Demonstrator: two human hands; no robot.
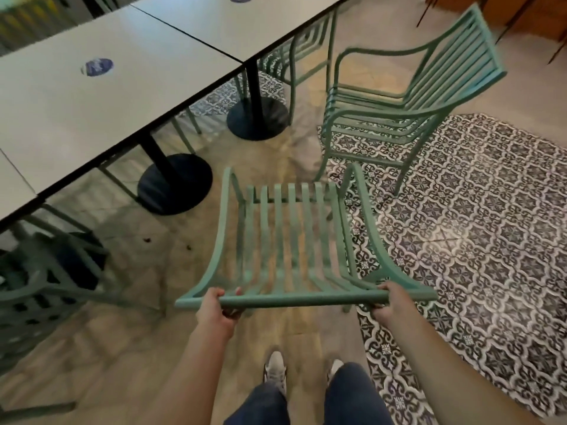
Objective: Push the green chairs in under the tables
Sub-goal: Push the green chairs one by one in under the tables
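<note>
Head view: the left grip (218, 305) and right grip (387, 303) both curl around the top rail of the nearest green chair (294, 240), which stands on the floor well apart from the grey table (101, 118); a second green chair (408, 96) stands beyond it, right of that table

The floor (159, 305) is mottled beige stone, with a black-and-white patterned tile patch (478, 228) spreading over its right side. Directly on it stand two round black table bases (175, 184) (257, 118), a green chair (395, 96) whose legs rest on the patterned tiles – and the person's grey shoes (275, 369) at the bottom.
</note>
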